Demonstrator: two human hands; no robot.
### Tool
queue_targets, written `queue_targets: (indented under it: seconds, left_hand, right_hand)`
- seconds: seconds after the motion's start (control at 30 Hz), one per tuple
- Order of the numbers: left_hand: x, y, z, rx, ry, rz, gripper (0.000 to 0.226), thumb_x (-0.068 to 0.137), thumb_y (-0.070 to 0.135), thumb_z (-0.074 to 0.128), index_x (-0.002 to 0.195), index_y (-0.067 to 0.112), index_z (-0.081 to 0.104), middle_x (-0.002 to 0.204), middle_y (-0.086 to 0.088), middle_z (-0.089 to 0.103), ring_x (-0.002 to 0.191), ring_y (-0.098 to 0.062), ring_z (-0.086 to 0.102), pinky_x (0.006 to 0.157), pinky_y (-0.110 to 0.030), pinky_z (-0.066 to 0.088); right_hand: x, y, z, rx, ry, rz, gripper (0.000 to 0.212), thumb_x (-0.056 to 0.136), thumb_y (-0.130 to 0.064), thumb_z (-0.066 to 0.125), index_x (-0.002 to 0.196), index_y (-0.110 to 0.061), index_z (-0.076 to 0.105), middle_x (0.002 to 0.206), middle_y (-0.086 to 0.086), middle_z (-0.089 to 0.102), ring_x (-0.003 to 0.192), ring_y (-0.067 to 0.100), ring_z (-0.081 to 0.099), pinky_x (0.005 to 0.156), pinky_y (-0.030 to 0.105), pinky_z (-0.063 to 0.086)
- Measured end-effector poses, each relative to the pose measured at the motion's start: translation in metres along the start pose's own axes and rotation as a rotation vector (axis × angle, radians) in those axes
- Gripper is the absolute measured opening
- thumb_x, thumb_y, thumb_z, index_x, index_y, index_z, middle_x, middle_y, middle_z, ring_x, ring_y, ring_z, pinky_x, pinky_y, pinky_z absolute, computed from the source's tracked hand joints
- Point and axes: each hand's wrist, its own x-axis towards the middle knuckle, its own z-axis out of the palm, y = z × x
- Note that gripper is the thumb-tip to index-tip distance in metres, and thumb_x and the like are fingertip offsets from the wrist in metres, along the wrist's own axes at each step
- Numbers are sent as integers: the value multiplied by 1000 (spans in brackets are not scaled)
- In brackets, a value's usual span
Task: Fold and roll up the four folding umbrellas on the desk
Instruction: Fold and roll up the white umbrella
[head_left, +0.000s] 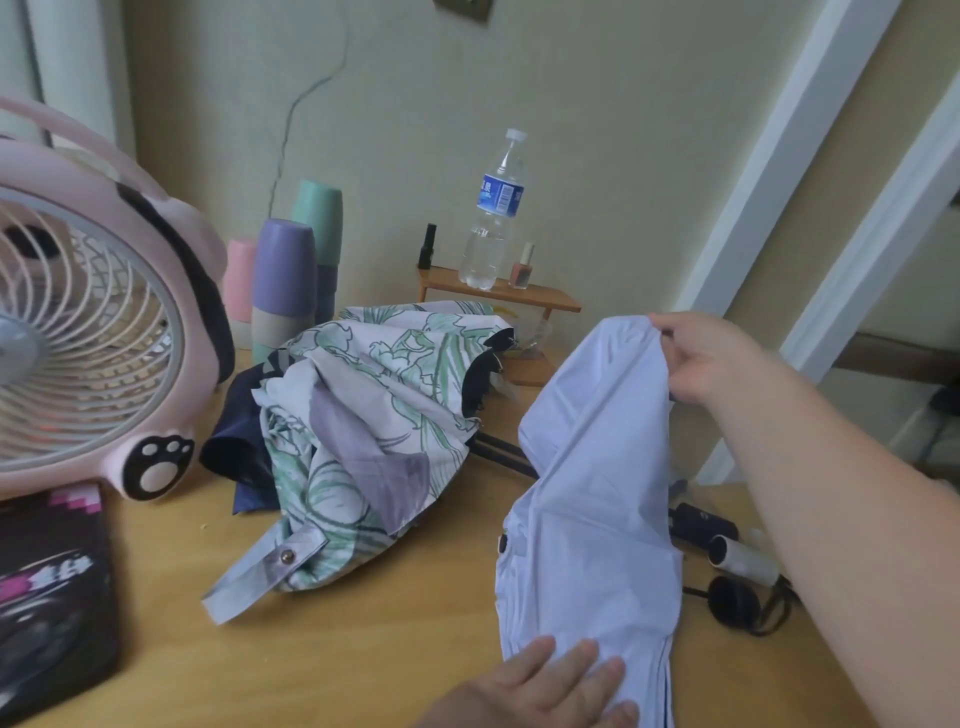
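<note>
While my right hand (696, 358) pinches the pale umbrella (592, 493) at its far tip, my flat left hand (545, 686) presses its near end.

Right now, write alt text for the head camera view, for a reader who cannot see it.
A person's right hand pinches the top of a pale lilac umbrella while the left hand rests flat on its lower end, at a wooden desk. A floral umbrella lies crumpled near a pink fan.
</note>
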Motion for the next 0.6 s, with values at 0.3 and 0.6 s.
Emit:
queue_targets:
  seconds: [0.3,0.6]
  left_hand:
    - [4,5,-4,25,-284,-34,55,107,22,-9,146,24,31,151,19,48,134,-4,54,106,-25,47]
    - [8,0,-9,9,-365,67,61,94,55,27,146,22,27,152,22,48,134,-2,53,106,-24,47]
  right_hand:
    - [-39,0,-21,-100,-117,112,14,89,-25,74,87,-12,69,64,0,64,46,11,54,40,19,41]
    - [-67,-24,1,-470,-457,204,5,90,-11,62,86,-11,64,44,-5,38,30,3,25,37,15,14]
